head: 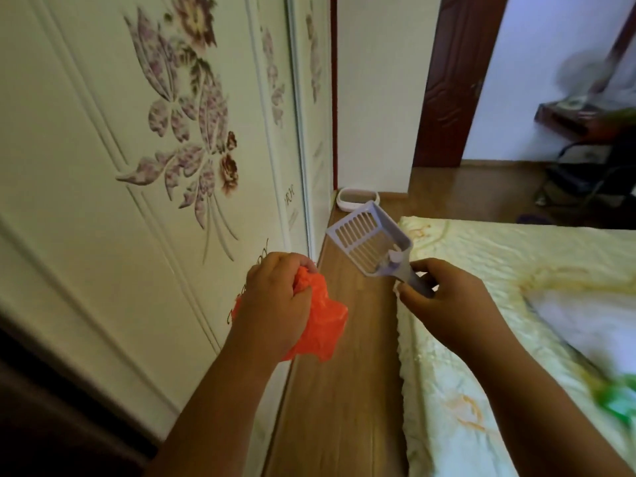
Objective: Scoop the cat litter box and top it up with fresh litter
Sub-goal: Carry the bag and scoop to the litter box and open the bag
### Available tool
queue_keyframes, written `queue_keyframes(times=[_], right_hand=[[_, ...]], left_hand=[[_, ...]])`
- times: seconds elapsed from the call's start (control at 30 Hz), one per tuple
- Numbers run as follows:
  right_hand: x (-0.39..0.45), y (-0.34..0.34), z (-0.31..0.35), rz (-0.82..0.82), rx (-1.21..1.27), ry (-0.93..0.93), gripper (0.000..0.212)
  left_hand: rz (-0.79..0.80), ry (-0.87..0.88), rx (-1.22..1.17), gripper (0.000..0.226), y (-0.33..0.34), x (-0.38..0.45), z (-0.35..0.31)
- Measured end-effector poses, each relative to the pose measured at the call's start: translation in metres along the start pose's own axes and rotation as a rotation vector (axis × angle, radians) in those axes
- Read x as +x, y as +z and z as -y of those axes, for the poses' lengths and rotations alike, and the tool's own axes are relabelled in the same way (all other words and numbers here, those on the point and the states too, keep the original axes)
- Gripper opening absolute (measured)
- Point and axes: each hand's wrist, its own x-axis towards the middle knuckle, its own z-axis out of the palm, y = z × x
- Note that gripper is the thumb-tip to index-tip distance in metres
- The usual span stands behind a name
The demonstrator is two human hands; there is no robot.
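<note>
A white litter box (358,199) sits on the wooden floor in the far corner, between the wardrobe and the white wall. My left hand (275,297) is closed around a crumpled orange plastic bag (323,325) that hangs below the fist. My right hand (447,304) grips the handle of a pale purple slotted litter scoop (370,241), whose blade points up and away toward the box. Both hands are held out in front of me, well short of the litter box.
A tall white wardrobe (137,166) with a floral pattern lines the left side. A bed with a yellow-green cover (499,304) fills the right. A narrow strip of wooden floor (344,390) runs between them. A dark brown door frame (454,80) stands beyond.
</note>
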Motion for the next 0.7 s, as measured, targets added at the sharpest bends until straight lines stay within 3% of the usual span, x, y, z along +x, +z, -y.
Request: queue_keyframes(times=[0.47, 0.7], right_hand=[[-0.029, 0.057, 0.019, -0.094, -0.051, 0.155, 0.033], [-0.027, 0.061, 0.008, -0.139, -0.009, 0.210, 0.010]], left_hand=[[0.186, 0.068, -0.065, 0.020, -0.006, 0.022, 0.068], [0.232, 0.090, -0.094, 0.018, 0.009, 0.035, 0.075]])
